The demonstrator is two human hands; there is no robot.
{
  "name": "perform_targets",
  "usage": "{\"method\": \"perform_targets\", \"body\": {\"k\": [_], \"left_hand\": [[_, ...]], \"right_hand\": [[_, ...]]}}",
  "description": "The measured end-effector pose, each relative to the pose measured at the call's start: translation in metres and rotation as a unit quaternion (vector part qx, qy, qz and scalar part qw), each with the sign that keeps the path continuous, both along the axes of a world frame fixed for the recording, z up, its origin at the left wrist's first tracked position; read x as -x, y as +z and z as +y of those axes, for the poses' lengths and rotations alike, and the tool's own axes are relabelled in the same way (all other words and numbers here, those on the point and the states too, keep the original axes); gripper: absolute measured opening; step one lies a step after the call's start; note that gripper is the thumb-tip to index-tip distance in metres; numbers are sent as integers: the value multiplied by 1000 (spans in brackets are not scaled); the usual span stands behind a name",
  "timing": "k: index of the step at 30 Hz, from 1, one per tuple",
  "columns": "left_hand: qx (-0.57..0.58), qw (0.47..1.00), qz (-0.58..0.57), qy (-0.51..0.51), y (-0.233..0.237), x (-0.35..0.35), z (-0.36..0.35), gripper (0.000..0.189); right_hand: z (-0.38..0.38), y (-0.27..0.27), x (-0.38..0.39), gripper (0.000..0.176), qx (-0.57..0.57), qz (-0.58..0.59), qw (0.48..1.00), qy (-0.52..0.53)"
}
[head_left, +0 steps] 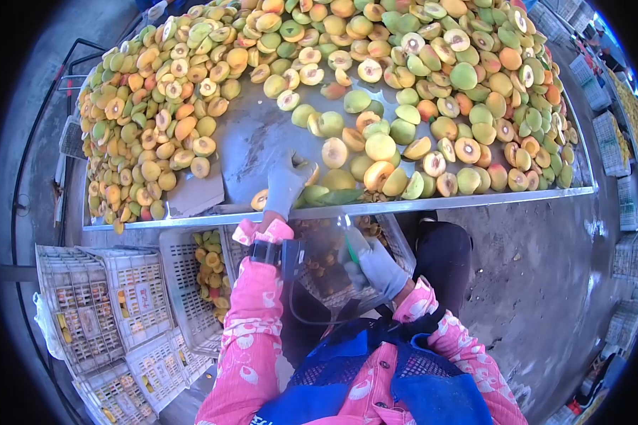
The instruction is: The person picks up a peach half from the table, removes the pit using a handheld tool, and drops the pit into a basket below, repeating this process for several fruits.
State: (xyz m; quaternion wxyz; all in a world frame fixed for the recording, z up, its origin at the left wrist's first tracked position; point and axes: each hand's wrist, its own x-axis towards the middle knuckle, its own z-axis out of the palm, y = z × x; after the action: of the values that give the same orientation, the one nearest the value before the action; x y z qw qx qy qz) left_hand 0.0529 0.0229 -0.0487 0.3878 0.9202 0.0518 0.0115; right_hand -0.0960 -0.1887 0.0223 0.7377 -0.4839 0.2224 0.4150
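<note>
My left hand [288,185], in a pale glove, reaches over the front rim of the metal table [252,134]. Its fingers are curled around the edge of a peach half [312,174], which they partly hide. Beside it lie green peach pieces and a leaf [342,197]. My right hand [381,269], also gloved, is below the rim, near my lap. It is closed on a small pitting tool [350,249] with a green handle and a shiny tip; the tool's exact shape is blurred. Under my hands is a crate [402,244] with dark bits in it.
A large heap of halved peaches [468,74] covers much of the table. A cardboard piece [197,193] lies at the front left. Plastic crates [131,290] stand below on the left, one holding peach pieces [211,265]. More crates [609,145] line the right side.
</note>
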Motion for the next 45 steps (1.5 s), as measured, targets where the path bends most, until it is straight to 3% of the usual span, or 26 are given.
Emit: {"method": "perform_targets", "body": {"k": [1,2,3,4,5,7,9,11,13,15,22,24,25,27,28,30,34,36,37,39,40,42,44,45], "left_hand": [[78,997,1,18,3,7,3,35],[76,997,-1,22,6,15,5,35],[199,977,-50,58,23,26,-1,32],[319,938,-98,92,40,39,-9,29],[317,938,-102,92,54,51,-16,29],[399,903,-131,94,84,77,-33,26],[405,907,-100,60,109,105,-41,29],[605,794,-57,31,112,121,-45,38],[626,777,-62,38,124,137,-52,42],[693,720,-31,25,132,148,-56,45],[663,747,-51,-8,165,171,-69,45],[540,837,-84,-37,167,174,-69,45],[541,836,-84,-39,170,176,-69,45],[478,873,-83,-51,177,178,-72,44],[479,873,-82,-51,179,179,-75,44],[509,858,-43,-50,181,177,-81,42],[529,843,63,-71,177,168,-66,39],[486,873,37,-37,174,169,-74,35],[485,873,40,-36,172,170,-77,35],[503,864,-19,-22,169,171,-84,35],[479,876,-45,-37,166,172,-85,36],[481,874,-38,-60,161,164,-85,36],[479,873,-37,-83,151,159,-83,35],[603,793,37,-79,140,156,-82,35]], "right_hand": [[4,6,-7,47,18,-78,997,17],[8,12,-13,45,35,-157,986,32],[13,16,-17,45,33,-159,986,34],[17,21,-19,42,45,-244,968,26],[20,26,-20,39,56,-328,943,16],[25,34,-18,35,66,-360,931,20],[30,35,-12,35,149,-439,886,0],[34,33,0,35,154,-484,861,-23],[33,39,9,35,160,-528,833,-47],[29,48,18,35,151,-481,863,-20],[29,48,37,36,121,-520,845,-40],[33,49,42,40,91,-499,859,-73],[30,55,44,40,93,-500,858,-74],[23,68,50,44,43,-393,918,-30],[20,67,50,44,43,-393,918,-31],[16,65,48,47,1,-287,958,-4],[8,64,49,50,-28,-338,941,14],[0,87,49,56,-168,-99,976,96],[-3,87,50,56,-170,-97,976,95],[-8,87,48,57,-304,-13,941,146],[-8,83,49,57,-306,-8,942,140],[-8,72,48,58,-435,26,890,135],[-2,56,46,57,-445,54,886,117],[0,52,44,56,-452,79,882,101]]}}
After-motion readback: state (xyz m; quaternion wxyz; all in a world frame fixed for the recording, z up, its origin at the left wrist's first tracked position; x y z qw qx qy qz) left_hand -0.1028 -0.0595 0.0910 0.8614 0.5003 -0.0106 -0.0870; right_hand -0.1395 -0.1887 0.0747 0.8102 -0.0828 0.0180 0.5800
